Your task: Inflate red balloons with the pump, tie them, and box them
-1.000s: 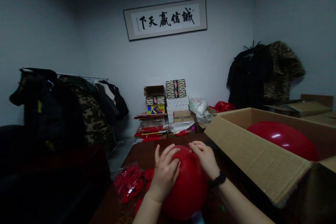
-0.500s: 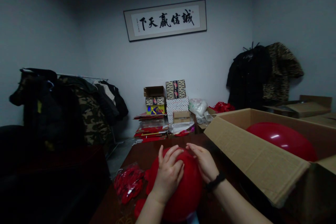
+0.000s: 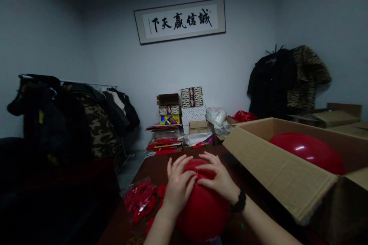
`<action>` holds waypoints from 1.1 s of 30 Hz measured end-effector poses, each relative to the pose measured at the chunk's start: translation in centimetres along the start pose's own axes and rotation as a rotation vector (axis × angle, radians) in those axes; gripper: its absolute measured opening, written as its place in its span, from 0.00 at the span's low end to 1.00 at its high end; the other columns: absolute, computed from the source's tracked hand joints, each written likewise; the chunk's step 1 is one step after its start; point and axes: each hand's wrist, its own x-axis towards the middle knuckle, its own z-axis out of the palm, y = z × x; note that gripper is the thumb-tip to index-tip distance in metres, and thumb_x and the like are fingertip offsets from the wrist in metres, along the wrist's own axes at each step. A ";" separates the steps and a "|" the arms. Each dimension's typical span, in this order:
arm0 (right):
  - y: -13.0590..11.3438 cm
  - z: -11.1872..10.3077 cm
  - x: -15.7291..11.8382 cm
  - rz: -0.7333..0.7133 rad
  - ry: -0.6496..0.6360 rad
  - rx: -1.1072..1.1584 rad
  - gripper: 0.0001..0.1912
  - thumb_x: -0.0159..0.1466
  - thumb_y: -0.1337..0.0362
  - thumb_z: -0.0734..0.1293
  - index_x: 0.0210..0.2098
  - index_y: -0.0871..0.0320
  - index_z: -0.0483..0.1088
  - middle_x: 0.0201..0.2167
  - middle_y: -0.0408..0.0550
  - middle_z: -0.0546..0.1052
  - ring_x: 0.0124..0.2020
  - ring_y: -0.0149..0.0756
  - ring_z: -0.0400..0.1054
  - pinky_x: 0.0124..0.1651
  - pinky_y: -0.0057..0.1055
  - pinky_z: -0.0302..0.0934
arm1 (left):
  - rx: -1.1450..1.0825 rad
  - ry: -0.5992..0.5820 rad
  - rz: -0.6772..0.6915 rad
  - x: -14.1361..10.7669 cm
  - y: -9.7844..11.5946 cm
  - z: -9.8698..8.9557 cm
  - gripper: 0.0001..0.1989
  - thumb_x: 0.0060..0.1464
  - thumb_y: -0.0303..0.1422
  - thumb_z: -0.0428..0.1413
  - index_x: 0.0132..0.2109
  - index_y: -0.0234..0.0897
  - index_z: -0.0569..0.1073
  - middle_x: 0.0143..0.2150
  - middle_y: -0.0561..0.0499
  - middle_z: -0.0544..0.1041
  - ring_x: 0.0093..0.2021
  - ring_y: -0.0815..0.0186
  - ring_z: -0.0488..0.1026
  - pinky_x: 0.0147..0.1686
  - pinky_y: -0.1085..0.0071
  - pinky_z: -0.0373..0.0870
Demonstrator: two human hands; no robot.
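Observation:
A round, glossy red balloon [image 3: 202,214] rests on the dark table in front of me. My left hand [image 3: 178,183] lies on its upper left side, with thumb and forefinger closed near the top. From the right, my right hand [image 3: 220,178], a dark band on its wrist, has its thumb and forefinger meeting at that same spot. A small bit of red shows between the fingertips; whether it is the balloon's own skin or something else is unclear. Left of the balloon lies a clear plastic bag of red pieces [image 3: 140,201], with more red pieces beside it.
An open cardboard box [image 3: 280,170] stands at the right, holding another large red balloon [image 3: 307,151]. Stacked boxes [image 3: 193,115] and red flat packs [image 3: 163,139] are at the far end. Coats hang on a rack [image 3: 92,84] to the left.
My right hand has moved left over the balloon, bringing its fingertips against those of my left hand near the top. The balloon has shifted slightly right.

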 end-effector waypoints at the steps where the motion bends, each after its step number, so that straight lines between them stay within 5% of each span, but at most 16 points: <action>1: -0.1 0.0 -0.1 -0.010 -0.023 -0.053 0.17 0.50 0.52 0.71 0.40 0.40 0.73 0.56 0.42 0.67 0.62 0.46 0.51 0.64 0.58 0.31 | -0.014 -0.004 -0.021 0.0 -0.2 0.2 0.08 0.54 0.29 0.52 0.35 0.43 0.76 0.56 0.47 0.69 0.59 0.55 0.60 0.58 0.40 0.46; 9: -1.1 0.2 0.0 -0.092 -0.012 -0.202 0.09 0.55 0.56 0.68 0.37 0.42 0.74 0.51 0.43 0.71 0.60 0.46 0.54 0.63 0.61 0.31 | -0.107 -0.028 -0.110 0.1 -0.2 0.4 0.09 0.54 0.29 0.51 0.34 0.43 0.77 0.56 0.46 0.69 0.59 0.54 0.60 0.57 0.39 0.48; 18: -0.7 1.4 -0.3 -0.287 0.160 -0.285 0.06 0.54 0.67 0.66 0.32 0.49 0.69 0.39 0.41 0.76 0.55 0.43 0.59 0.64 0.58 0.31 | -0.051 0.059 -0.179 0.5 0.5 0.2 0.02 0.50 0.30 0.56 0.31 0.41 0.74 0.52 0.46 0.71 0.57 0.53 0.62 0.56 0.40 0.52; 26: -1.2 0.9 -0.5 -0.330 0.149 -0.405 0.06 0.57 0.66 0.64 0.35 0.50 0.68 0.42 0.40 0.75 0.55 0.40 0.58 0.65 0.58 0.33 | 0.062 0.099 -0.068 0.4 1.8 -0.6 0.04 0.51 0.30 0.55 0.32 0.42 0.74 0.52 0.46 0.72 0.58 0.53 0.62 0.59 0.38 0.42; 33: -1.2 0.9 -0.6 -0.371 0.113 -0.421 0.05 0.60 0.65 0.62 0.36 0.51 0.68 0.44 0.43 0.74 0.55 0.40 0.58 0.64 0.57 0.40 | 0.071 0.023 -0.085 0.5 1.2 -0.2 0.06 0.50 0.26 0.55 0.30 0.41 0.73 0.52 0.48 0.73 0.59 0.52 0.60 0.57 0.36 0.45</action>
